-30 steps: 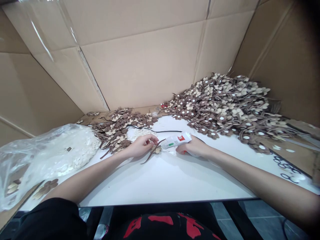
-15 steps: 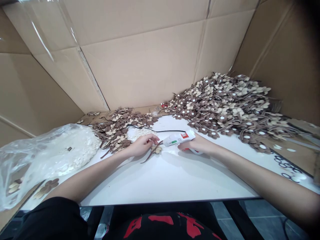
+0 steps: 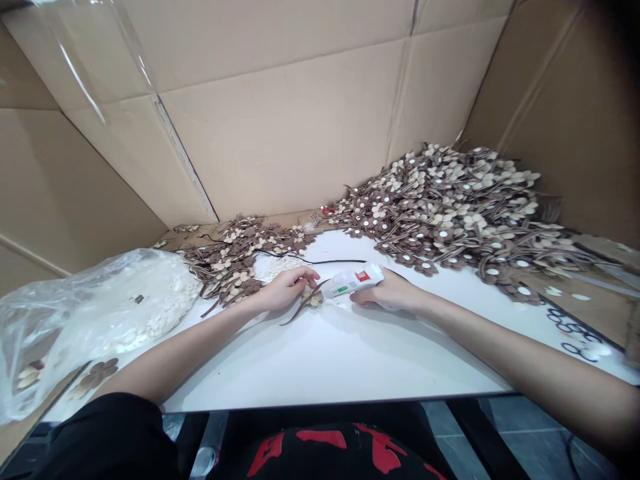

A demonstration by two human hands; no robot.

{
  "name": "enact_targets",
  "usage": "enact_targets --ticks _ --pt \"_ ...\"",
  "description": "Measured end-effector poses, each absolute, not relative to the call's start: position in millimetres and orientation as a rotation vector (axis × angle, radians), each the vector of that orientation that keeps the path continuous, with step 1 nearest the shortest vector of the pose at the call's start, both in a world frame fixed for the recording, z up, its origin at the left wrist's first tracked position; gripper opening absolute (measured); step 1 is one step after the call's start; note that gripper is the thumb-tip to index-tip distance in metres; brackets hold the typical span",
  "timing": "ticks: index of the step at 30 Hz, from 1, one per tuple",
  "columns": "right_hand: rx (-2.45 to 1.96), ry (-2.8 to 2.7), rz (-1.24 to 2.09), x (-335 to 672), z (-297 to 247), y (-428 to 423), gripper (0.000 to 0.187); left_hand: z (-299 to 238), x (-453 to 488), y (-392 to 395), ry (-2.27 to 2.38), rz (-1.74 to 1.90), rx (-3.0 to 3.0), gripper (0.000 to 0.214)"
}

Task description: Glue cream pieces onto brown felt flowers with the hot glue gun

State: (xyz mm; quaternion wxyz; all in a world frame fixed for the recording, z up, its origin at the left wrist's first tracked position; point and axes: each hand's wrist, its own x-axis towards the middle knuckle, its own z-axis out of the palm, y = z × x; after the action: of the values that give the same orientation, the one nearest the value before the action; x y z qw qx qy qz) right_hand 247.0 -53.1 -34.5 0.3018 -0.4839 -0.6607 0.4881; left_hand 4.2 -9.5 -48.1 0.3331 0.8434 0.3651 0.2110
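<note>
My right hand (image 3: 389, 292) grips a white glue gun (image 3: 351, 281) with a red and a green label, its nozzle pointing left at a small flower piece (image 3: 313, 299) on the white table (image 3: 340, 353). My left hand (image 3: 287, 287) rests on the table with fingers curled, pinching that brown and beige flower piece with its brown strip. The gun's black cord (image 3: 330, 261) runs along the table behind both hands.
A large heap of brown and beige flowers (image 3: 460, 213) fills the back right. A smaller heap (image 3: 235, 257) lies behind my left hand. A clear plastic bag of white pieces (image 3: 100, 313) sits at the left. Cardboard walls (image 3: 300, 120) enclose the table.
The glue gun drew back to the right half a second ago, and now its nozzle is close to the flower piece again. My left hand has hardly moved.
</note>
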Motion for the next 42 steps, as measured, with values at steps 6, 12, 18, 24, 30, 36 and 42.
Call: enact_targets --ticks 6,12,18,24,30,36,42 --pt "-1.287 -1.748 1.301 248.1 -22.2 -57.5 0.009 -48.5 6.5 -10.0 0.985 0.556 2.206 0.029" --pt "-1.35 -1.568 1.2 256.0 -14.4 -57.2 0.005 -45.0 12.8 -9.8 0.911 0.56 2.179 0.027" --pt "-1.395 -1.36 1.117 261.2 -16.4 -50.1 0.012 -43.9 18.5 -7.5 0.881 0.5 1.993 0.027" --pt "-1.362 -1.325 1.099 262.1 -20.0 -47.6 0.011 -31.9 28.4 -13.1 0.844 0.349 1.947 0.035" --pt "-1.328 -1.305 1.099 262.2 -21.8 -47.4 0.009 -22.0 36.1 -13.9 0.782 0.247 2.143 0.029" --pt "-1.321 -1.319 1.087 261.9 -22.3 -47.7 0.01 -10.1 35.1 -19.5 0.738 0.226 2.321 0.028" --pt "-1.357 -1.306 1.076 260.7 -19.9 -50.0 0.011 -5.9 44.4 -24.2 0.581 0.094 2.743 0.029"
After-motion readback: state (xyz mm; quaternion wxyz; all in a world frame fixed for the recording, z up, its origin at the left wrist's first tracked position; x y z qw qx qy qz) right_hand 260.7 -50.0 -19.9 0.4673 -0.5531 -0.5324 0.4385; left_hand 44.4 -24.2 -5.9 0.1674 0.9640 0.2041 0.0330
